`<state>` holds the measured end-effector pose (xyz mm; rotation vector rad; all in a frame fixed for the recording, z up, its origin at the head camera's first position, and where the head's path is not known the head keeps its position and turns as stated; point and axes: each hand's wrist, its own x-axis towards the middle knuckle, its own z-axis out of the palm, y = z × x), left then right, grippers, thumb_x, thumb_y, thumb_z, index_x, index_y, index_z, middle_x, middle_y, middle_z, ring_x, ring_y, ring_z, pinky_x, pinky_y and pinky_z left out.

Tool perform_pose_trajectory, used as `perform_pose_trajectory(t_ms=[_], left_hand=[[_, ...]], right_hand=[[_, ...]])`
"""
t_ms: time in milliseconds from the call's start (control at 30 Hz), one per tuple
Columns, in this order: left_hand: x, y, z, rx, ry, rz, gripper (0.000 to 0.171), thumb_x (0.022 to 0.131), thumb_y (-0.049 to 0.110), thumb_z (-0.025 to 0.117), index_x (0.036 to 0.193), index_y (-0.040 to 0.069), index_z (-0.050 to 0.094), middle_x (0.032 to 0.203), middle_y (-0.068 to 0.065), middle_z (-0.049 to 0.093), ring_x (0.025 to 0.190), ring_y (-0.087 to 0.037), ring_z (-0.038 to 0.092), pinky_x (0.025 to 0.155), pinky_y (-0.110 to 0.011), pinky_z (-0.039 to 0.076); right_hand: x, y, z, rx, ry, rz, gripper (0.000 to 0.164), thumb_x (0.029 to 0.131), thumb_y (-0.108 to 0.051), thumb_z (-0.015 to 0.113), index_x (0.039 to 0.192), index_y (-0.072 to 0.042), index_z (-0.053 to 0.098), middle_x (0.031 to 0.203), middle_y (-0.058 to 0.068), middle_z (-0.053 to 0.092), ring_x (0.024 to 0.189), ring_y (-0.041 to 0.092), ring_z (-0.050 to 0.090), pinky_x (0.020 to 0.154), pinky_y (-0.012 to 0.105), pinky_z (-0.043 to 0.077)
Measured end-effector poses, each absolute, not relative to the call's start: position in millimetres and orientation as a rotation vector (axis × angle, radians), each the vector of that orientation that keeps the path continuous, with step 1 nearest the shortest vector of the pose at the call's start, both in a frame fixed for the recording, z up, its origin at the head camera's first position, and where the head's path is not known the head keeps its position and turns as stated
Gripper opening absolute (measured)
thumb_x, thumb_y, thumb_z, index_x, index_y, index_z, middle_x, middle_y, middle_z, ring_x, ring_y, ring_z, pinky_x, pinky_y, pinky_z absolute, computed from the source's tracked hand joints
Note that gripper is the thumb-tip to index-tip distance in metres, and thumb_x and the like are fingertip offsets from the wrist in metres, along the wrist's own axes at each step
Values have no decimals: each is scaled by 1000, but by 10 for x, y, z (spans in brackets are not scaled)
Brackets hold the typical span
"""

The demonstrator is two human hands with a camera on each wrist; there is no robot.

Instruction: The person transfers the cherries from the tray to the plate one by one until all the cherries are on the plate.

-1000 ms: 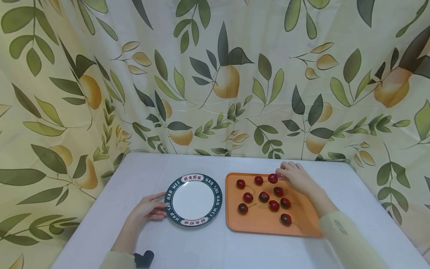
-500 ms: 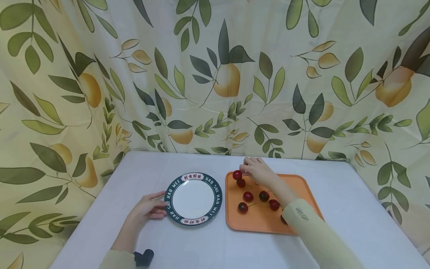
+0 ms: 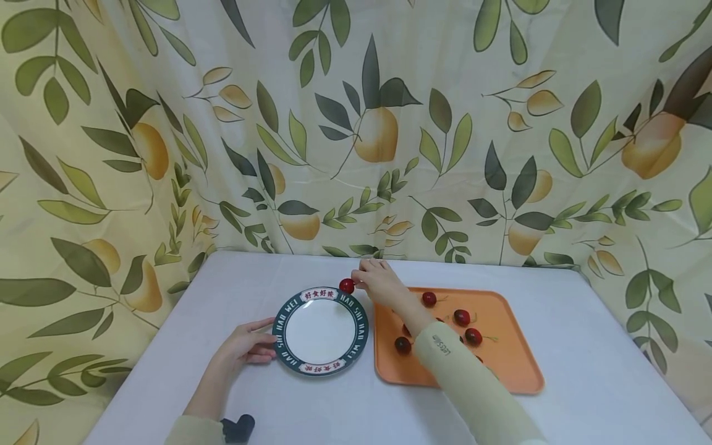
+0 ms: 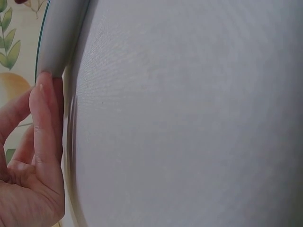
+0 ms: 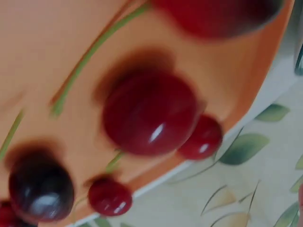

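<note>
A: Orange tray (image 3: 518, 361) is set right of the plate (image 3: 319, 331), whose rim is touched by the left hand (image 3: 248, 343), fingers straightish. And the right hand (image 3: 380, 285)?

B: 1 cherry (image 3: 347, 285) is pinched there, at the plate's far-right rim. Likely light, slippery, easily bruised; best held by the stem.

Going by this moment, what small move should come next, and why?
Probably bring the right hand a little nearer the body and leftward, over the white centre of the plate: it holds a cherry that appears at the plate's far rim, not over the centre, while the left hand touches the plate's edge.
</note>
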<state>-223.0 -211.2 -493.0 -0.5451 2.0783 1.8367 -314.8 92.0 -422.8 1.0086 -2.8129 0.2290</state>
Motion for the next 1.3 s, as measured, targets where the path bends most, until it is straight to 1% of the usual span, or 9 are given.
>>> perform_pose_trajectory(t_ms=[233,433,667,800,933,1033,1133,1300], left_hand=[[-2222,-2104,-4905,-540,2076,1838,56,80,5,64,133,8,47,84,-14,68,59,-21,66,59,-34,58],[-2220,-2103,-4890,-546,2075,1832,56,80,5,64,134,8,46,84,-14,68,58,-21,66,59,-33,58],[-2215,-2101,-4877,-520,2077,1834,57,81,5,64,134,7,46,84,-14,69,58,-20,66,58,-32,58],[-2215,-2102,-4864,-511,2069,1839,57,81,6,64,134,7,45,84,-14,68,58,-20,66,58,-32,58],[-2215,-2105,-4858,-513,2065,1842,57,81,6,64,135,7,45,85,-14,68,58,-20,65,59,-33,58],[-2212,-2102,-4853,-519,2072,1841,57,81,6,64,134,7,46,85,-14,68,58,-20,66,59,-33,58],[-2212,-2102,-4864,-525,2073,1842,56,80,6,65,133,7,46,84,-14,68,59,-21,66,59,-33,58],[-2201,-2107,-4880,-528,2064,1836,58,79,6,66,134,8,46,82,-13,68,59,-21,66,60,-33,58]], right_hand=[[-3089,602,-4289,982,-2873,256,16,87,-20,62,103,-21,62,90,-1,46,91,18,42,78,31,37],[-3031,375,-4431,980,-2917,238,17,88,-23,59,105,-24,61,92,-3,47,90,16,41,80,30,38],[-2983,214,-4579,959,-2950,161,24,89,-26,58,113,-24,60,103,0,52,96,17,43,89,34,40],[-2963,170,-4622,953,-2957,147,26,90,-26,56,116,-23,60,106,1,53,96,17,44,90,35,40],[-2956,148,-4631,939,-2974,147,25,91,-25,55,115,-23,60,110,2,53,99,17,45,94,37,40],[-2959,138,-4638,934,-2998,156,20,92,-25,54,110,-23,61,112,2,53,102,18,45,97,38,38],[-2960,131,-4650,936,-3017,166,15,91,-25,54,104,-24,61,112,1,53,101,18,44,98,39,38],[-2962,117,-4670,943,-3038,158,13,91,-25,55,102,-26,62,110,0,52,101,16,44,97,38,38]])
